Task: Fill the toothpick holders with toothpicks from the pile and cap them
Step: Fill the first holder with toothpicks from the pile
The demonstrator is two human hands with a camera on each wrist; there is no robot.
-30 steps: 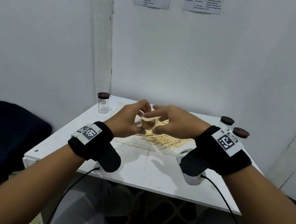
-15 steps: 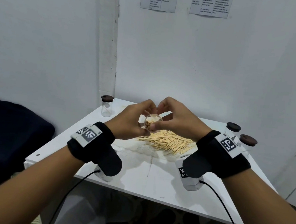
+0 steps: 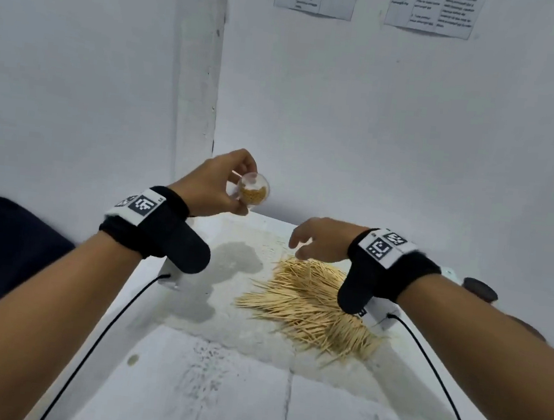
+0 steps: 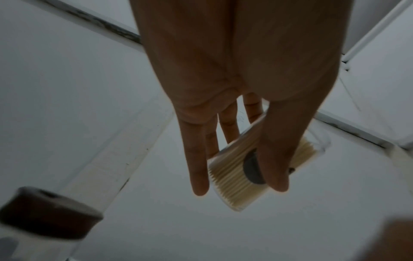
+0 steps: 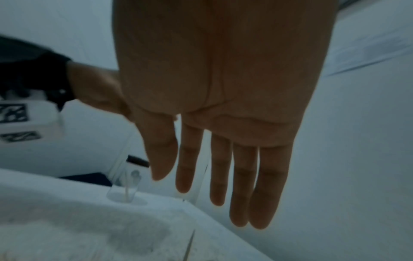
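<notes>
My left hand (image 3: 241, 186) grips a clear toothpick holder (image 3: 254, 192), uncapped and packed with toothpicks, raised above the table's far left with its mouth turned toward me. In the left wrist view the thumb and fingers (image 4: 198, 176) wrap the holder (image 4: 232, 181); a dark round patch sits by the thumb and I cannot tell what it is. My right hand (image 3: 300, 248) hovers empty over the far end of the toothpick pile (image 3: 307, 307), its fingers (image 5: 241, 194) straight and spread.
The white table (image 3: 251, 393) sits in a wall corner. A capped clear holder (image 5: 132, 181) stands at the far left, close to my left wrist (image 4: 47, 213). A dark cap (image 3: 480, 290) shows at the right edge behind my right wrist.
My right hand has let go of the holder and dropped to the right over the pile. The left hand alone now keeps the holder, carried up and left.
</notes>
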